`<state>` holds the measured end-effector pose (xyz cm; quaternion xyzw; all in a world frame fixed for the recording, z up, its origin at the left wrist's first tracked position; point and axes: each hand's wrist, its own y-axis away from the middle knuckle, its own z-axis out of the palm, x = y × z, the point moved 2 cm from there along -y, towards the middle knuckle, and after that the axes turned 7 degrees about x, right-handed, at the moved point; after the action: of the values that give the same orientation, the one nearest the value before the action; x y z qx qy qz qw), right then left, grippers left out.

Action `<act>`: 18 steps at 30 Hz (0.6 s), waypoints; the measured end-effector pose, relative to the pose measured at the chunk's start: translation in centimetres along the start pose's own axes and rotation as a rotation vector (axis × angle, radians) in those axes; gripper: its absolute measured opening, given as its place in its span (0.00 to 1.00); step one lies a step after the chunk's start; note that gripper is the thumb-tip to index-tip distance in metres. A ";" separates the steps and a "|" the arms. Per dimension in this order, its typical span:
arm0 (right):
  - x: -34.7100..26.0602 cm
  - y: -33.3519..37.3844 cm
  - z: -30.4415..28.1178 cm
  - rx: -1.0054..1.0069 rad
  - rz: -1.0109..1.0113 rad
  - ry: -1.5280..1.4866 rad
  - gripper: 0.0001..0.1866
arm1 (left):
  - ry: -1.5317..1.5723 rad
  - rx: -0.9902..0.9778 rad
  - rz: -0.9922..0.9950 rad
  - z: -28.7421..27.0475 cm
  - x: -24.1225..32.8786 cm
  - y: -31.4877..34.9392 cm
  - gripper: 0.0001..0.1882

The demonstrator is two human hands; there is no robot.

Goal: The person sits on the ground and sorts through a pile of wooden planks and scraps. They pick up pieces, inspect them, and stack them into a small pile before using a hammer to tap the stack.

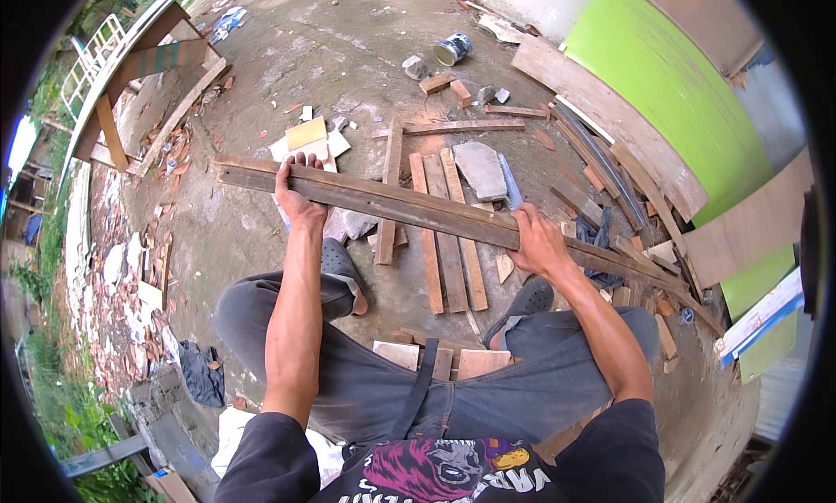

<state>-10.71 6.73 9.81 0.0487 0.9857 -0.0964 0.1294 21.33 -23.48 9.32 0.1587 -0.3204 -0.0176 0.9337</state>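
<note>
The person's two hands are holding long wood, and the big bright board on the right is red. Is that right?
Not quite: the head view shows the big bright board is green, not red. It is on the right, and the left hand and right hand do hold long wood.

Over my feed I see rough concrete floor (348,46), a whitish wall (544,2) at one o'clock, a lime-green panel (670,102) at two, greenery (83,407) at eight, wooden furniture (165,59) at ten, all in daylight.
</note>
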 end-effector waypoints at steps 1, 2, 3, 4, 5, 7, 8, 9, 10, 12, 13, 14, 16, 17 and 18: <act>0.0 0.0 0.2 -0.019 -0.008 -0.032 0.37 | 0.014 -0.027 0.001 0.5 0.2 0.2 0.16; 0.2 0.0 0.5 -0.038 -0.016 -0.065 0.39 | 0.011 -0.056 0.008 0.9 0.6 0.4 0.17; -0.1 -0.1 0.4 -0.058 -0.022 -0.098 0.40 | 0.019 -0.070 0.012 1.1 0.9 0.5 0.17; -0.5 -0.1 0.4 -0.087 -0.034 -0.091 0.41 | 0.025 -0.085 0.016 1.4 1.2 0.6 0.17; -0.9 0.0 0.2 -0.116 -0.044 -0.083 0.41 | 0.032 -0.100 0.020 1.7 1.5 0.8 0.17; -1.2 -0.1 0.0 -0.162 -0.051 -0.069 0.42 | 0.023 -0.153 0.026 2.0 1.8 0.9 0.19; -1.1 0.0 0.3 -0.178 -0.047 -0.065 0.42 | 0.016 -0.173 0.031 2.2 1.9 0.9 0.20; -1.0 0.0 0.5 -0.194 -0.043 -0.062 0.43 | 0.010 -0.194 0.036 2.5 2.0 0.9 0.21; -0.9 0.1 0.8 -0.181 -0.054 -0.071 0.43 | -0.004 -0.194 0.038 2.8 2.0 1.0 0.23; -0.4 0.4 1.3 -0.155 -0.077 -0.089 0.42 | -0.030 -0.195 0.042 3.5 1.8 1.5 0.27; -0.1 0.5 1.5 -0.152 -0.069 -0.091 0.42 | -0.024 -0.183 0.021 3.9 1.7 1.8 0.29; 0.2 0.6 1.8 -0.150 -0.060 -0.092 0.42 | -0.018 -0.172 0.000 4.3 1.6 2.2 0.31; -0.2 0.3 1.6 -0.191 -0.043 -0.101 0.43 | -0.048 -0.151 -0.005 4.0 1.7 2.3 0.36; -0.3 0.1 1.2 -0.230 -0.028 -0.107 0.44 | -0.063 -0.144 0.003 3.7 1.6 1.9 0.35; -0.4 0.0 0.7 -0.267 -0.012 -0.112 0.45 | -0.080 -0.139 0.011 3.6 1.5 1.6 0.34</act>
<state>-10.12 6.51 9.23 0.0196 0.9813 0.0322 0.1890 20.23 -23.17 13.45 0.0911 -0.3563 -0.0409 0.9290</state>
